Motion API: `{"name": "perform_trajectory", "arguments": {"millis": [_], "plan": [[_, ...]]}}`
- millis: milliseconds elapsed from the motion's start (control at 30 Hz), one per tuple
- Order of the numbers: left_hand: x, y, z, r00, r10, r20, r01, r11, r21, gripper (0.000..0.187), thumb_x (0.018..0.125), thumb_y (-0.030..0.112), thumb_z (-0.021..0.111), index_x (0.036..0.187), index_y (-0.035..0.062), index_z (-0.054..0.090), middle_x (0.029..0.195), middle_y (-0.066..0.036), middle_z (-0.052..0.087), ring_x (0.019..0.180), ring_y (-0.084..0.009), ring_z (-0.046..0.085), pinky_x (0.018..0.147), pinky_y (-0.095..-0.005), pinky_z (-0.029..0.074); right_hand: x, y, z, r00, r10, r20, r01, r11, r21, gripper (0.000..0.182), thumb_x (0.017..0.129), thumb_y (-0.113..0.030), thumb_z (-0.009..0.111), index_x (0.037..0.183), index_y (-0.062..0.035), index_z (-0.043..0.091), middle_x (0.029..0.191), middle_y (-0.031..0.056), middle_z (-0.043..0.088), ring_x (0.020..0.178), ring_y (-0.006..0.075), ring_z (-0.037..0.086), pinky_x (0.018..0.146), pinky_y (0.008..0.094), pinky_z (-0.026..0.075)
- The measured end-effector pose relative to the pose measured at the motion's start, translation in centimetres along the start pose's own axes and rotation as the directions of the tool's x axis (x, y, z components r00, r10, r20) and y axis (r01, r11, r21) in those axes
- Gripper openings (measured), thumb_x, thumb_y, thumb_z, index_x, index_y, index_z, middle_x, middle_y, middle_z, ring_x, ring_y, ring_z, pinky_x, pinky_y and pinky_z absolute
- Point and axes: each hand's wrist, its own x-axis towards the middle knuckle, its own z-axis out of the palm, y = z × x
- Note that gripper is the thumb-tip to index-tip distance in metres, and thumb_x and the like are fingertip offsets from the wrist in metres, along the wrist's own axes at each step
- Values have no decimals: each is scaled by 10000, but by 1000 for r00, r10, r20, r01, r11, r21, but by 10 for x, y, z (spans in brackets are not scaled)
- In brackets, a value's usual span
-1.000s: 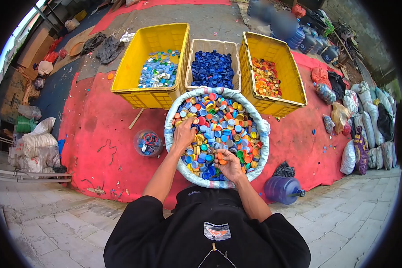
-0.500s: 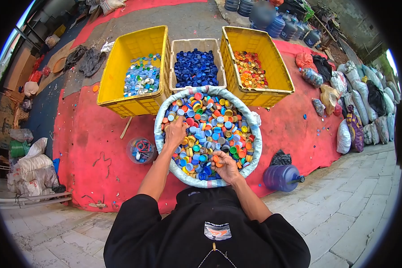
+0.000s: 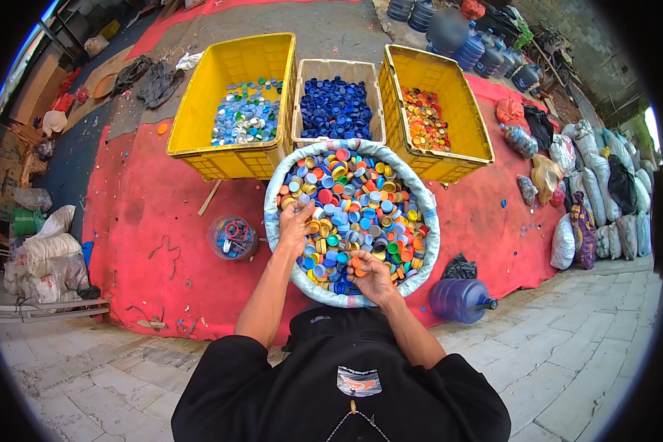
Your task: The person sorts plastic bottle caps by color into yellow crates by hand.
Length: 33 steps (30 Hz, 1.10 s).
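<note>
The big round basket [image 3: 432, 236] sits in the middle of the frame, full of caps [image 3: 350, 193] of many colors, with a pale cloth rim. The left hand [image 3: 295, 227] is over the left side of the basket, with its fingers bent in close to the caps; I cannot tell if it grips one. The right hand [image 3: 373, 278] is low in the basket, closed narrow, and holds at least one orange cap [image 3: 356, 264] in its fingers. Three bins stand in a row at the top middle. The left yellow bin [image 3: 232, 74] has light blue, white and green caps, the white bin [image 3: 300, 110] has dark blue caps, and the right yellow bin [image 3: 423, 66] has red, orange and yellow caps. Left of the basket, a small clear tub [image 3: 233, 237] has red cords and other bits in it. A stick [image 3: 209, 197] lies near it on the red mat [image 3: 155, 214]. At the lower right of the basket, a big blue jug [image 3: 458, 300] lies on its side, next to a black bag [image 3: 460, 267]. Full sacks [image 3: 604, 195] are at the right of the frame.
</note>
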Motion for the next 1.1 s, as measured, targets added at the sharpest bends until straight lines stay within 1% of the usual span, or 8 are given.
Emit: {"name": "perform_trajectory", "arguments": {"millis": [100,133,333,467,700,833,900,1100], "plan": [[10,-12,-13,998,-22,57,30,991,-128,307,841,236,751,957,99,502,845,-17,593,656,-54,532,466,-181,394,0,1,4,1000,5,1,-5,1000,18,391,690,-85,550,1077,-38,584,889,71,598,807,198,583,747,337,481],[7,-13,-13,997,-31,66,42,985,-170,161,916,172,654,966,100,518,847,0,597,712,-73,594,445,-172,408,1,1,5,1000,4,-2,-4,1000,25,394,687,-87,550,1076,-35,585,886,72,599,805,198,584,750,337,481],[-1,-19,-8,972,-88,218,170,903,-395,124,955,171,584,999,64,539,914,-66,605,863,-202,633,751,-332,552,-4,-2,11,992,-67,-106,72,996,46,485,663,-69,531,1145,-13,541,1047,140,610,925,246,606,805,360,491],[-2,-32,-2,954,-99,281,211,891,-402,165,977,180,542,1041,30,569,933,-71,598,883,-207,633,763,-322,548,-12,-14,13,975,-168,-145,176,984,40,596,626,-14,496,1222,12,476,1188,183,567,1085,317,577,940,427,477],[-20,-39,34,919,-187,347,313,880,-356,311,997,238,494,1150,-30,532,1080,-129,598,984,-221,613,861,-333,530,-23,-49,8,933,-291,-212,299,954,8,738,590,150,417,1318,32,405,1301,203,508,1212,338,523,1068,457,402],[-29,-45,66,895,-180,408,350,851,-391,274,893,28,478,1151,-57,512,1098,-149,591,1033,-241,593,940,-370,498,-30,-75,-2,912,-346,-221,359,933,21,732,628,197,387,1347,69,343,1301,235,494,1249,367,492,1110,471,367],[-29,-52,85,880,-212,425,391,832,-393,400,779,-55,466,1178,-64,488,1134,-158,560,1074,-259,566,996,-378,462,-36,-87,-19,906,-389,-168,399,916,30,704,684,203,391,1371,76,297,1318,238,476,1245,363,499,1073,455,409],[-23,-78,170,874,-339,349,430,874,-228,610,699,-217,351,1300,-118,388,1352,-229,392,1311,-322,384,1152,-425,308,-62,-138,-60,856,-422,-297,431,901,-39,673,720,205,339,1381,100,268,1293,267,471,1206,380,524,1048,451,445]]}}
